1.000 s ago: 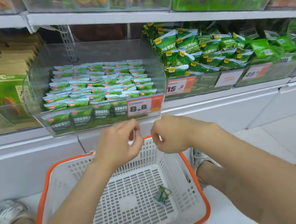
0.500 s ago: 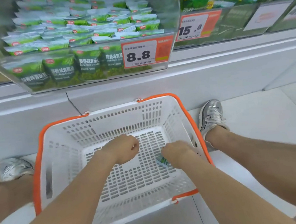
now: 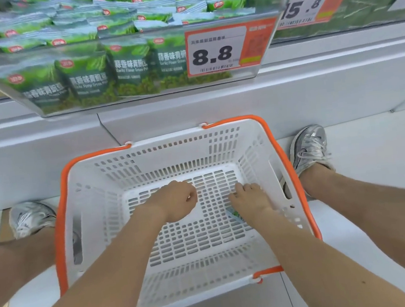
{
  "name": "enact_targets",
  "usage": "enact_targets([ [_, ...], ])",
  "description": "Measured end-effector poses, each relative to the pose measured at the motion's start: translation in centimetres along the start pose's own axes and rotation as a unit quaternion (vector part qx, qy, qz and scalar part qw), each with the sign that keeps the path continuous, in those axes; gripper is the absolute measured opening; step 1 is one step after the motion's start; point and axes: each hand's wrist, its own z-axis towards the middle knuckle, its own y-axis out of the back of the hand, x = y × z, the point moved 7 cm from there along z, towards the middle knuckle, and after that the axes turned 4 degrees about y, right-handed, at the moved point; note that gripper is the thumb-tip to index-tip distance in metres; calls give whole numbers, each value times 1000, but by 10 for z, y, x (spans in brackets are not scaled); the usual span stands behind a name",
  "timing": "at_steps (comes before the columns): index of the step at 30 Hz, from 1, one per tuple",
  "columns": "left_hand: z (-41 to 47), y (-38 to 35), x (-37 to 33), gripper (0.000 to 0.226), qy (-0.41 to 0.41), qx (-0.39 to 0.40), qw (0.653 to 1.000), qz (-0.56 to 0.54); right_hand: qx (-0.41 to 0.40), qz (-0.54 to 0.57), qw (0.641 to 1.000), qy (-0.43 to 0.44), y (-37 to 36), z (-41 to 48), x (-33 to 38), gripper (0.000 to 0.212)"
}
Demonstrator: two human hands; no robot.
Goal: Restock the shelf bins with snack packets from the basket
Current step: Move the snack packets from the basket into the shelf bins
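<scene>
In the basket (image 3: 171, 156), the left hand (image 3: 174, 201) was fisted, holding nothing. The right hand (image 3: 250, 198) lay over a snack packet (image 3: 235, 215) (whether it gripped the packet, I could not tell).

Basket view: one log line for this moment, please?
basket: one green packet | right hand: over it | left hand: curled, nothing seen | bin: stocked

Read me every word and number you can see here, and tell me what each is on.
"8.8": orange price tag on the clear bin front.
"15.8": second price tag, further right.
"蒜香味青豌豆", "Garlic Flavor Green" (cut off): green packets in the bin.
Small print on both tags, red logos on packets: too blurred.
</scene>
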Motion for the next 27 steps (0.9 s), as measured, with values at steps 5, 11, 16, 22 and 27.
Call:
enact_targets([
  [5, -2, 7, -1, 28, -10, -8, 1000, -28, -62, 177, 982, 16, 15, 5, 2, 43],
  [11, -15, 36, -3, 54, -45, -71, 979, -186, -4, 625, 780, 30, 80, -8, 11, 18],
  [16, -51, 89, -17, 17, -81, -91, 900, -419, 16, 806, 588, 67, 138, -46, 8, 15],
  [22, -87, 139, -32, 15, -113, -182, 848, -485, -12, 831, 541, 130, 195, -97, 2, 49],
  [27, -119, 180, -50, 10, -137, -308, 867, -368, -207, 754, 606, 144, 235, -127, -24, 44],
])
